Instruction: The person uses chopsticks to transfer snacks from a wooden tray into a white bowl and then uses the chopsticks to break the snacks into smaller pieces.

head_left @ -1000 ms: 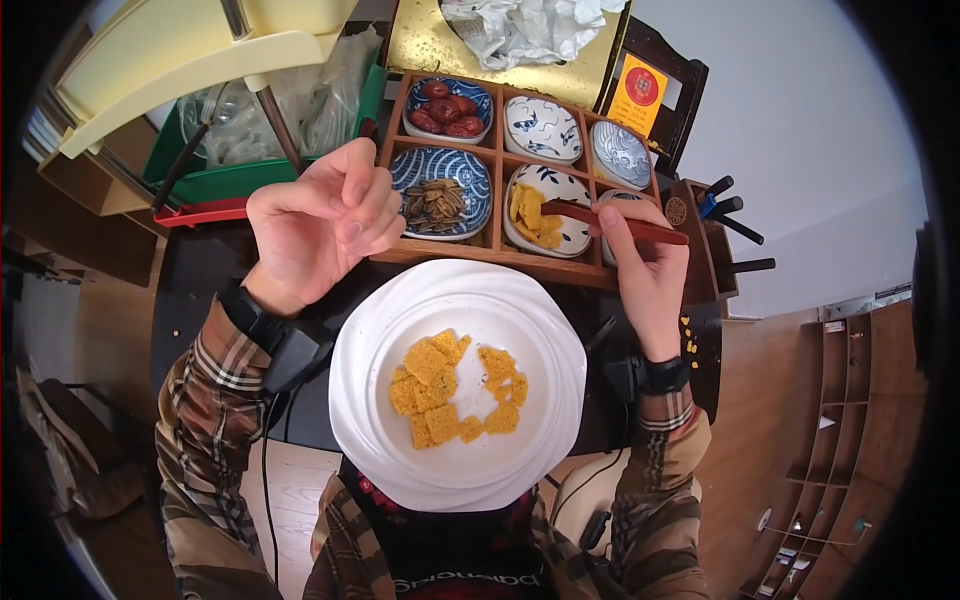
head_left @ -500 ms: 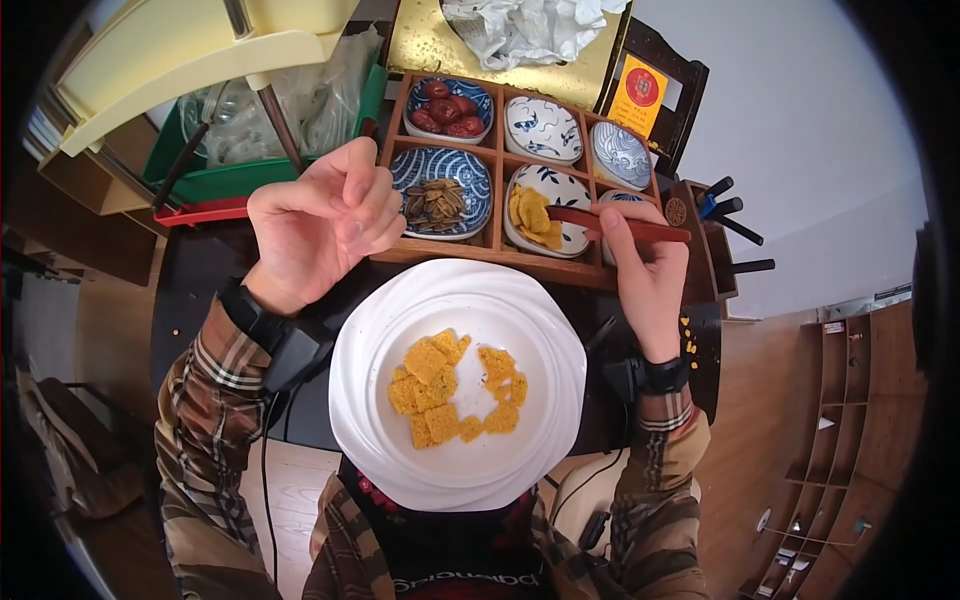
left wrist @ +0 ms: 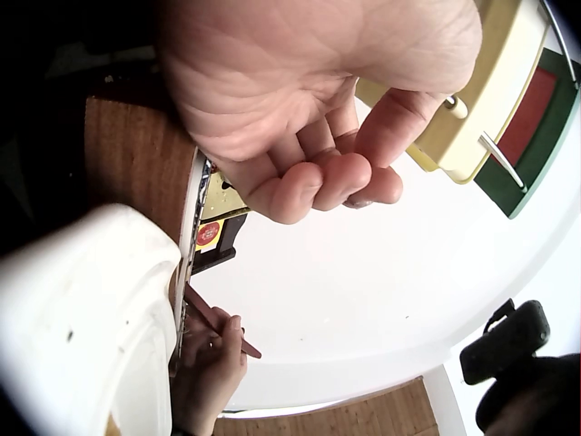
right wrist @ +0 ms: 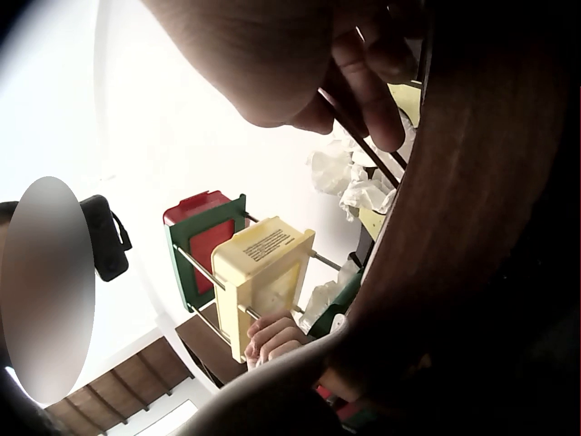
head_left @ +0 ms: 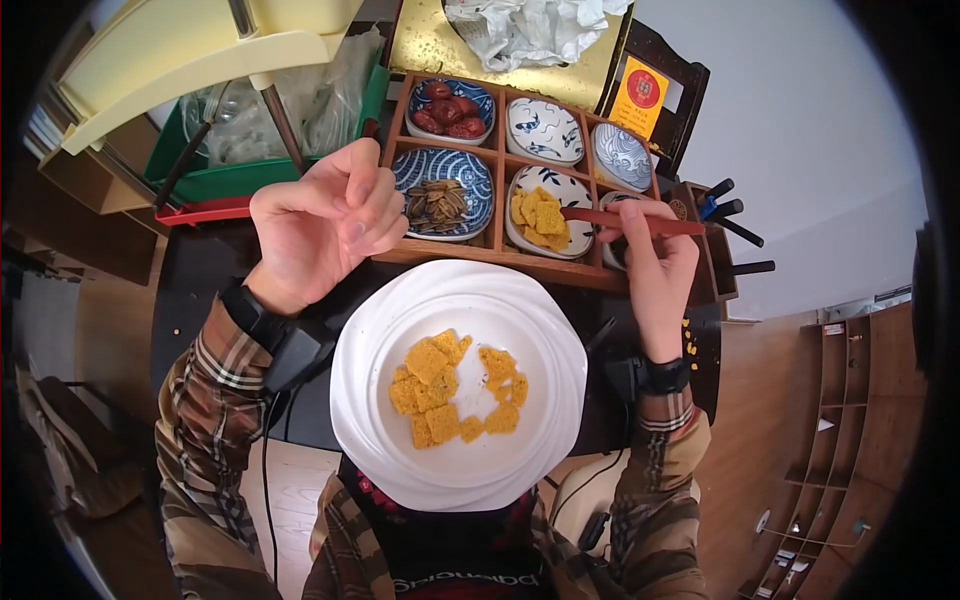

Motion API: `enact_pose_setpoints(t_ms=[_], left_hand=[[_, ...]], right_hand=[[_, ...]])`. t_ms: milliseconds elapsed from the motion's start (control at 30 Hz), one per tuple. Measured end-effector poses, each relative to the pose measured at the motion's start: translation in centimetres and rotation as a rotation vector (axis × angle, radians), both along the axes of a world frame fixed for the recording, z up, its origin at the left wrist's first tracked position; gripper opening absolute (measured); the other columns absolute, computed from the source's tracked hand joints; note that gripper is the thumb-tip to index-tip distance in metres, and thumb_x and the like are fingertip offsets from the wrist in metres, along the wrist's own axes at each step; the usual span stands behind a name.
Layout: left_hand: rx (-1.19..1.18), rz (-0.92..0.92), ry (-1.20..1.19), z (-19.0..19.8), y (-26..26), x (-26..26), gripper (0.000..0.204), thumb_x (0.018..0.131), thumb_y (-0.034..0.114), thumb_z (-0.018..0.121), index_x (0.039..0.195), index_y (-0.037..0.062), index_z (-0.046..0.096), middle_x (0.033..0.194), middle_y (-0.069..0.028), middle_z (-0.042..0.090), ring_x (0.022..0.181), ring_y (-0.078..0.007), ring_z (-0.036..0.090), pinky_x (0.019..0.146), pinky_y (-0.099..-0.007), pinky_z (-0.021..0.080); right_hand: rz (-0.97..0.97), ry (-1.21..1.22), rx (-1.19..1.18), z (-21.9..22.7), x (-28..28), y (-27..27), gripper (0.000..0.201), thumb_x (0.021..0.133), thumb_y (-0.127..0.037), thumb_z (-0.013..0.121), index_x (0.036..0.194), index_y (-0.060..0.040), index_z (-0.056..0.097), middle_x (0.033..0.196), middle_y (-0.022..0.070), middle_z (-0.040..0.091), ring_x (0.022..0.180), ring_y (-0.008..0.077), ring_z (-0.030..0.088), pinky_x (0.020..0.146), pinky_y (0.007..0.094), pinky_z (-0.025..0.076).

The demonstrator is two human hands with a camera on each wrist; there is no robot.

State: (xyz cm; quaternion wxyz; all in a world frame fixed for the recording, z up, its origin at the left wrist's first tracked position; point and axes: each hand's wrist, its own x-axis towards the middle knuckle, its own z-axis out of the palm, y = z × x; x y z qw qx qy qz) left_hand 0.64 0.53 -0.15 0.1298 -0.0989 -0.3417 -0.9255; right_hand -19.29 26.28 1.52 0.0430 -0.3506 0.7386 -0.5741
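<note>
In the head view my right hand (head_left: 662, 265) holds reddish-brown tongs (head_left: 640, 220) between thumb and fingers. Their tips reach the yellow crispy pieces (head_left: 540, 217) in a white bowl with dark leaf patterns (head_left: 577, 235). Two thin prongs of the tongs (right wrist: 361, 136) show in the right wrist view. My left hand (head_left: 327, 227) is raised left of the wooden divided box (head_left: 497, 205), empty, its fingers loosely curled. In front of me a white plate (head_left: 360, 440) bears flat yellow-orange pieces (head_left: 435, 390) in two groups.
The box also holds a bowl of red dates (head_left: 447, 110), a bowl of seeds (head_left: 436, 205) and patterned bowls. A green bin (head_left: 225, 178) with plastic bags stands at left under a cream rack (head_left: 200, 80). Black-handled items (head_left: 735, 207) jut out at right.
My right hand and the tongs have shifted slightly right, the tips drawing back from the left part of the yellow pieces, which lie rearranged. My left hand has hardly moved.
</note>
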Motion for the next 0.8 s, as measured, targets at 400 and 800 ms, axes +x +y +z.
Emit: enact_pose_setpoints(t_ms=[400,800], left_hand=[[0.004,-0.010,0.006,-0.01,0.01,-0.05,0.003,0.076,0.007,0.047,0.077,0.0067,0.045,0.062,-0.0048,0.045,0.055,-0.0142,0.036,0.054,-0.0288,0.030],[-0.008,0.001,0.001,-0.13,-0.04,-0.02,0.003,0.077,0.008,0.047,0.078,0.0070,0.045,0.062,-0.0045,0.045,0.055,-0.0140,0.036,0.054,-0.0288,0.031]], right_hand=[[-0.047,-0.090,-0.044,-0.14,-0.44,-0.11,0.035,0.107,-0.032,0.051,0.103,-0.0014,0.068,0.077,0.0082,0.074,0.045,-0.0020,0.035,0.042,0.0176,0.024],[-0.053,-0.067,-0.025,0.08,-0.29,-0.04,0.043,0.109,-0.035,0.042,0.101,-0.0003,0.067,0.082,0.0104,0.075,0.044,-0.0008,0.038,0.042,0.0171,0.028]])
